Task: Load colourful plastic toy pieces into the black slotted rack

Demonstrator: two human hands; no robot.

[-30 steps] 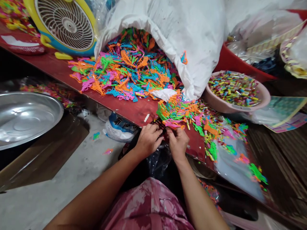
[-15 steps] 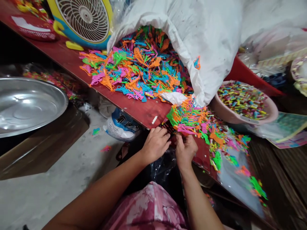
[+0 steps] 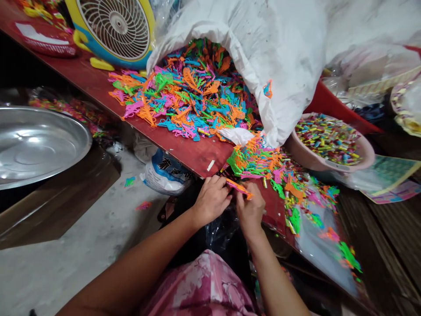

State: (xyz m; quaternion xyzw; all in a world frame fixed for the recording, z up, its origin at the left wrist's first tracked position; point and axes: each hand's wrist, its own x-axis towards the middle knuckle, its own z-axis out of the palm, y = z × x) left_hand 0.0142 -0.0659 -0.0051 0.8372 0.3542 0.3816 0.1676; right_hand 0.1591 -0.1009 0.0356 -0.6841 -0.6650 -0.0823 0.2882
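Note:
My right hand (image 3: 251, 210) is closed on small flat orange and pink plastic pieces (image 3: 239, 188), pinched at their right end. Their left end reaches to the fingers of my left hand (image 3: 212, 197), which is curled at the table's front edge; what its fingers hold is hidden. A clear plastic bag (image 3: 221, 231) hangs below both hands. Just beyond them lies a stacked heap of green, orange and pink plastic pieces (image 3: 251, 160). Farther back, a larger loose pile of similar pieces (image 3: 194, 101) spills from a white sack (image 3: 279, 48).
The red table (image 3: 184, 151) runs diagonally. On it stand a yellow and blue fan (image 3: 149, 26) and a red basket (image 3: 49, 46). A pink basin (image 3: 368, 153) of small colourful tubes sits at right. A metal basin (image 3: 42, 151) is at left, and a printed bag (image 3: 164, 175) below the table.
The orange and pink pieces now show between my hands, off the stacked heap. My right hand has shifted slightly left and down. My left hand stays nearly in place.

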